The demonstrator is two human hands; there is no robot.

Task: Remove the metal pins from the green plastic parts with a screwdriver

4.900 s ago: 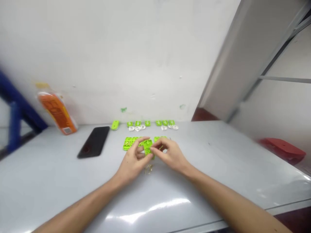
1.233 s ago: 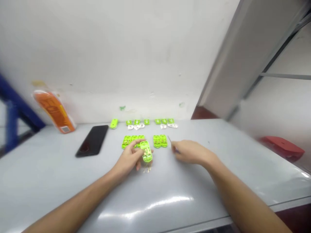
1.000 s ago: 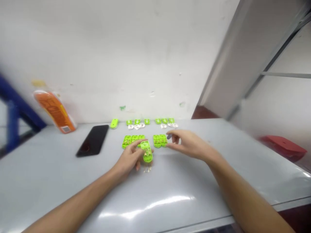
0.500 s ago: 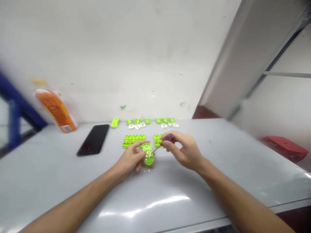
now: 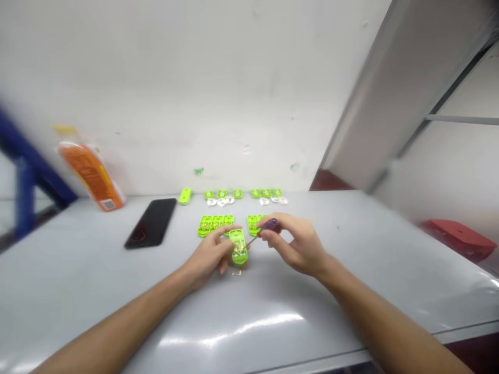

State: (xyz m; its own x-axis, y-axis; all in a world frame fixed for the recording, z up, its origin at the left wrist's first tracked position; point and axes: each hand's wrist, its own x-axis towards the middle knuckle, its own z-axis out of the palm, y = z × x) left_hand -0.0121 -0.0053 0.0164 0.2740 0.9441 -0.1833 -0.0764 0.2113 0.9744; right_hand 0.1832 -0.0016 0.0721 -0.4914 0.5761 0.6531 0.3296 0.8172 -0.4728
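My left hand (image 5: 212, 254) grips a green plastic housing (image 5: 238, 247) with small brass parts inside, its open side facing up. In my right hand (image 5: 298, 243) is a screwdriver (image 5: 270, 224) with a purple handle, its thin shaft slanting down to the left. The tip reaches the inside of the housing; exactly what it touches is too small to tell. Just below the housing, a small brass piece (image 5: 236, 272) lies on the table. Behind my hands are open green housings in two groups, one at the left (image 5: 217, 225) and one at the right (image 5: 253, 225).
Small green covers (image 5: 222, 194) and white pieces (image 5: 225, 201) line the grey table (image 5: 187, 322) near the wall, beside a closed green housing (image 5: 185, 196). A black phone (image 5: 151, 223) and an orange bottle (image 5: 91, 174) are at the left; a red object (image 5: 460, 238) is at the far right.
Both hands keep their grips almost unmoved. The whole view has shifted very slightly.
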